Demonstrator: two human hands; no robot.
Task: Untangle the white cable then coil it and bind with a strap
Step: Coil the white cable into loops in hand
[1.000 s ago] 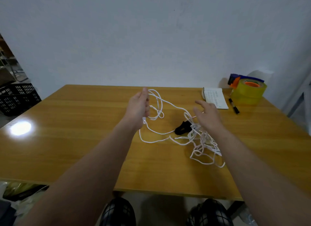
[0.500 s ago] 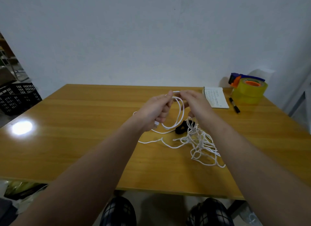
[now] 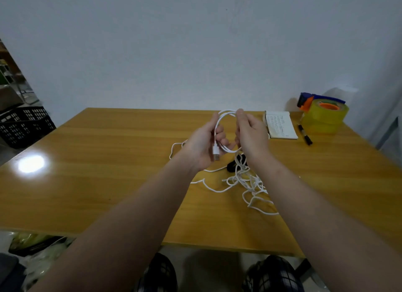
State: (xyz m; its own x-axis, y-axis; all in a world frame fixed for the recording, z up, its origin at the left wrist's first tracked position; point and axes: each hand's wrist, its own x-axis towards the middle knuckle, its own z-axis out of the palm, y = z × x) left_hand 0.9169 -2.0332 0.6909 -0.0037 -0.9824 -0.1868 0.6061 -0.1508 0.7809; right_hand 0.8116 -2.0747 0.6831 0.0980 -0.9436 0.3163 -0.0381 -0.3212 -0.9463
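Observation:
A white cable (image 3: 250,184) lies in a loose tangle on the wooden table (image 3: 108,172), in front of my right forearm. Both hands are raised above the table's middle. My left hand (image 3: 203,144) grips a loop of the cable, and the white plug end hangs down from its palm. My right hand (image 3: 250,134) pinches the top of the same loop between thumb and fingers. More cable trails down from the loop to the tangle. A black strap (image 3: 233,164) lies on the table under my hands, partly hidden by them.
A small notebook (image 3: 280,125) and a black pen (image 3: 304,135) lie at the back right. A yellow tape roll in a blue and orange dispenser (image 3: 324,115) stands beyond them. A black crate (image 3: 24,126) sits off the table's left side. The wall runs behind the table.
My hands came together from apart, lifted a length of cable off the table and formed a loop between them. The left hand now holds the plug end.

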